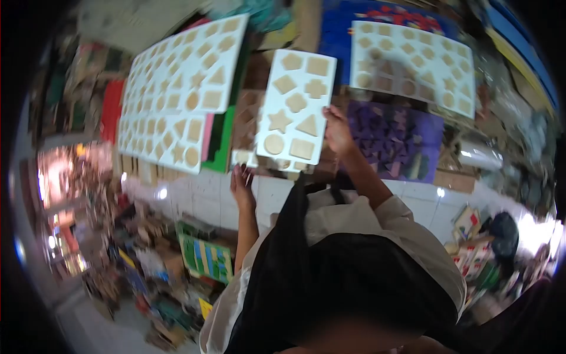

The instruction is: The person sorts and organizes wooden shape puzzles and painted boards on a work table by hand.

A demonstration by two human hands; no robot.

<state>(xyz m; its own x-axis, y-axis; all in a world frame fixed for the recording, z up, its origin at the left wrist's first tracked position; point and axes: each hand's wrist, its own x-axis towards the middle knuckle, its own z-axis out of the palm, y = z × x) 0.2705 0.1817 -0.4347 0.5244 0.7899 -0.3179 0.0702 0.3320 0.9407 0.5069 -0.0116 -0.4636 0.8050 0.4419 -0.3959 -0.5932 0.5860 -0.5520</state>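
A white board with cut-out-like tan shapes, among them a star, a cross, a triangle and a circle, lies upright in front of me at the middle of the bench. My right hand grips its right edge, thumb and fingertips at the rim. Below its lower left corner is my left hand, fingers bent and a little apart, with nothing visible in them. Just above those fingertips shows the corner of another white board, mostly hidden under the first one.
Stacked white shape boards stand at left beside a green panel. More white boards lie at right rear on blue. A purple board carries dark loose pieces. Cluttered piles and a green striped board are at lower left.
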